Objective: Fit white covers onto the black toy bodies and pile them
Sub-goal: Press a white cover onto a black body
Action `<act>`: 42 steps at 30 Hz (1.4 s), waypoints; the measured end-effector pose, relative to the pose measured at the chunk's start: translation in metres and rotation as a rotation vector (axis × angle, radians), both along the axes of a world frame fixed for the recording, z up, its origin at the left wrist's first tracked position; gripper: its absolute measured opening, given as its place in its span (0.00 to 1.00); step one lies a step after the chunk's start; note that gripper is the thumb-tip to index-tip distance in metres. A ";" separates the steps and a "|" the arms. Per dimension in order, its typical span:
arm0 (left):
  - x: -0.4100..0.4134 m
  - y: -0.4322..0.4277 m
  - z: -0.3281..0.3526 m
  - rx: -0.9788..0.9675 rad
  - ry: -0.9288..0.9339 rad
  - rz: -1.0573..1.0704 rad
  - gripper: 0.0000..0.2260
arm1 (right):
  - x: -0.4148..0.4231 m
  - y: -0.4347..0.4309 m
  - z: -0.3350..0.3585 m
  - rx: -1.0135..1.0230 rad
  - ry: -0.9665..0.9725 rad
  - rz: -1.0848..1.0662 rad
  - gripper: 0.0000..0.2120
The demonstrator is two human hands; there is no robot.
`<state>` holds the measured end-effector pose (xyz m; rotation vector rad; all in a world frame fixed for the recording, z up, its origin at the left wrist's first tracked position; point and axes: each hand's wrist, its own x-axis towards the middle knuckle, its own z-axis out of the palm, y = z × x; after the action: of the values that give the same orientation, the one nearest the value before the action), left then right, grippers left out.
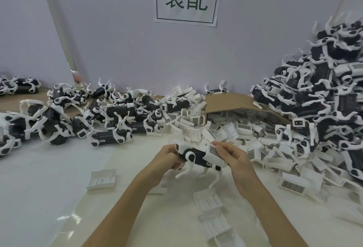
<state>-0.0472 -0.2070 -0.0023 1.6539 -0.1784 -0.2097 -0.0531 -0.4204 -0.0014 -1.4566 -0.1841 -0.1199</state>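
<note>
Between the hands: one black toy body (199,156), parts heaped either side.
Beyond the left hand (167,160) sprawl black bodies (110,113) with curved white legs; a ribbed loose cover (102,179) lies flat beside it. That hand curls round the toy's head end; the right hand (238,160) pinches a slotted white cover (214,153) on its back. Further right, boxy covers (245,132) spill from a cardboard box (225,99) below a tall toy pile (324,99).

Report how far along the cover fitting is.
Done: unclear; toys fill a tall pile and a looser spread, covers hard to judge. In hand: left hand and right hand hold one black body, white cover going on. To do: many loose covers by the cardboard box.
</note>
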 end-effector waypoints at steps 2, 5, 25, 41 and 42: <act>-0.001 -0.002 -0.002 0.034 -0.022 -0.043 0.18 | 0.000 0.001 0.000 -0.049 -0.041 0.005 0.07; -0.003 -0.007 -0.003 0.064 -0.058 -0.079 0.21 | -0.002 0.002 -0.001 -0.172 -0.087 0.013 0.08; -0.013 -0.019 0.001 0.006 -0.241 -0.159 0.26 | -0.005 0.003 0.002 -0.205 -0.067 -0.008 0.06; -0.009 -0.023 -0.003 -0.051 -0.163 -0.040 0.25 | -0.006 0.003 0.000 -0.447 -0.292 -0.116 0.03; -0.008 -0.022 -0.004 -0.072 -0.147 -0.009 0.24 | -0.008 0.004 0.000 -0.478 -0.311 -0.081 0.03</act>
<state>-0.0548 -0.2293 -0.0062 1.5970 -0.3014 -0.0871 -0.0609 -0.4164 -0.0013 -1.9178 -0.4293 -0.3902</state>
